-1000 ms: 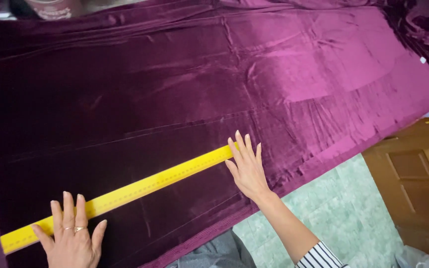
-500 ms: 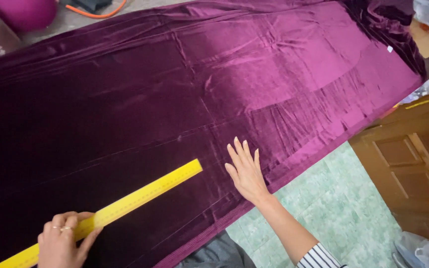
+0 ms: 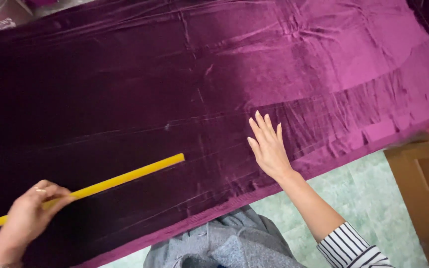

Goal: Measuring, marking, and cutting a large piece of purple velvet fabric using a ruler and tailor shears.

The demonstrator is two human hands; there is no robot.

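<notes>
While a broad sheet of deep purple velvet fabric (image 3: 214,89) is lying spread across a work surface, filling most of the view, a long yellow ruler (image 3: 120,179) is resting on it near the person's edge, running at a shallow slant from lower left up toward the middle. The velvet is showing soft creases and is shining brighter magenta on the right, darker on the left. The left hand (image 3: 28,216) is curling its fingers around the ruler near its lower end, pinching it. The right hand (image 3: 269,146) is lying flat and open on the cloth, fingers spread, holding nothing, well apart from the ruler's tip. A striped sleeve (image 3: 351,248) is showing at the right wrist. Compared with half a second ago, the ruler is now sitting tilted onto its edge, looking thinner, and the view is closer to the cloth.
</notes>
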